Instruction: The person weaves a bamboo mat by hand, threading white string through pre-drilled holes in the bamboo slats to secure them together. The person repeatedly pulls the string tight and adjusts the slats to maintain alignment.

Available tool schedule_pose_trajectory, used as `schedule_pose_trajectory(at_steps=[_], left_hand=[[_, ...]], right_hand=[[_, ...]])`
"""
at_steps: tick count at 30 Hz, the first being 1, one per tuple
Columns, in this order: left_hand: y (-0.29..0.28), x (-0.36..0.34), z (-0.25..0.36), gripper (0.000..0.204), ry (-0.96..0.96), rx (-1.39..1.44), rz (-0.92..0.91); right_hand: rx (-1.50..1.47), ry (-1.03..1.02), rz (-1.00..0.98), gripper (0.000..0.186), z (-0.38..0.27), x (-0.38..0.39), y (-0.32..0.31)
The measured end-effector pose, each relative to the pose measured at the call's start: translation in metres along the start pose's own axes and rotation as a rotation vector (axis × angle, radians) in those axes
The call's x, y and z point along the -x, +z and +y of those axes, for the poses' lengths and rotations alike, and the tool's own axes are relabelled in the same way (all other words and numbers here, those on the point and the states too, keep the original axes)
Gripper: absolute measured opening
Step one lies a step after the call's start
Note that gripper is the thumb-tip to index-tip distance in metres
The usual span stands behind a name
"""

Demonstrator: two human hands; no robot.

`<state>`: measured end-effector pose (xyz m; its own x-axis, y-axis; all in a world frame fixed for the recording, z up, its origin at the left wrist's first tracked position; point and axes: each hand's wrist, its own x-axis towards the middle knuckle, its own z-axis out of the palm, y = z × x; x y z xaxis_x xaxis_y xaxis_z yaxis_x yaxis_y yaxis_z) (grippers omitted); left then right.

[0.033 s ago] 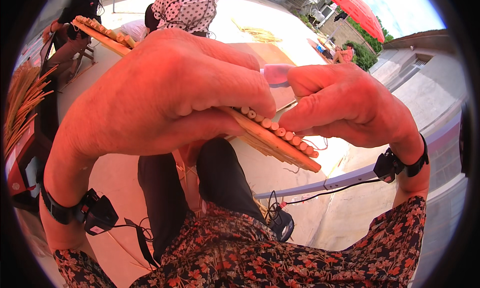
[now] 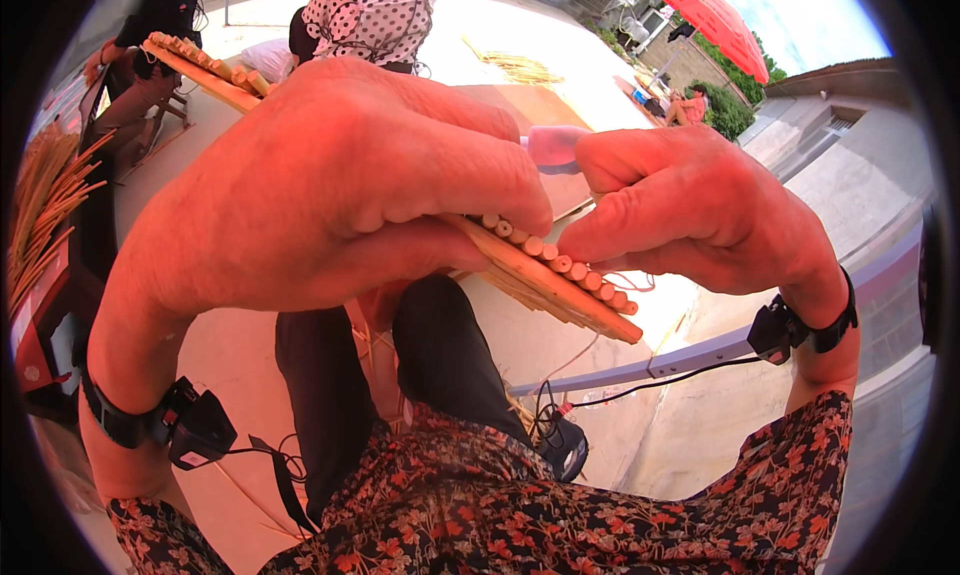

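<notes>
My left hand [image 2: 330, 190] is closed over a slim panel of pale wooden rods [image 2: 565, 295], thumb below and fingers above. The panel slants down to the right. Round cut rod ends line its upper edge above a flat strip, and its far left end [image 2: 205, 72] shows beyond my knuckles. My right hand [image 2: 690, 210] is closed, thumb and finger pinched against the row of rod ends. A thin thread [image 2: 635, 280] loops out beneath it; what the pinch holds is hidden. Between the hands is a translucent purplish piece [image 2: 555, 149], its kind unclear.
A bundle of thin sticks [image 2: 50, 210] stands at the left. Below are my dark-trousered legs [image 2: 450, 350]. A grey curved bar [image 2: 690, 360] and a black cable [image 2: 650, 375] run at the right. Ahead are a person in a polka-dot top [image 2: 375, 15] and loose sticks [image 2: 515, 67].
The short thread curl under the panel's right end now hangs as a longer line slanting down to the left. The loop under my right hand shifted slightly. Both hands stay nearly in place.
</notes>
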<state>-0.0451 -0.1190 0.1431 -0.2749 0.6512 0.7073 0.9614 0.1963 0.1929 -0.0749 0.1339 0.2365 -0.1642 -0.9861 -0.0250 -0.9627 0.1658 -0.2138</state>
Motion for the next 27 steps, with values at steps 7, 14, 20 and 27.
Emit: schedule_pose_trajectory(at_steps=[7, 14, 20, 27], left_hand=[[0.003, 0.001, -0.003, 0.026, 0.015, 0.009, 0.028], [0.002, 0.000, 0.003, 0.026, -0.001, -0.005, 0.010], [0.010, 0.001, -0.002, 0.027, -0.001, 0.006, 0.025], [0.004, -0.002, 0.001, 0.027, 0.006, -0.019, 0.057]], right_hand=[[-0.029, 0.088, 0.003, 0.018, -0.008, 0.002, 0.003], [-0.152, 0.123, -0.033, 0.019, 0.000, 0.007, 0.001], [-0.287, 0.201, -0.039, 0.019, 0.005, 0.011, 0.004], [-0.405, 0.347, 0.009, 0.003, -0.004, 0.007, 0.005]])
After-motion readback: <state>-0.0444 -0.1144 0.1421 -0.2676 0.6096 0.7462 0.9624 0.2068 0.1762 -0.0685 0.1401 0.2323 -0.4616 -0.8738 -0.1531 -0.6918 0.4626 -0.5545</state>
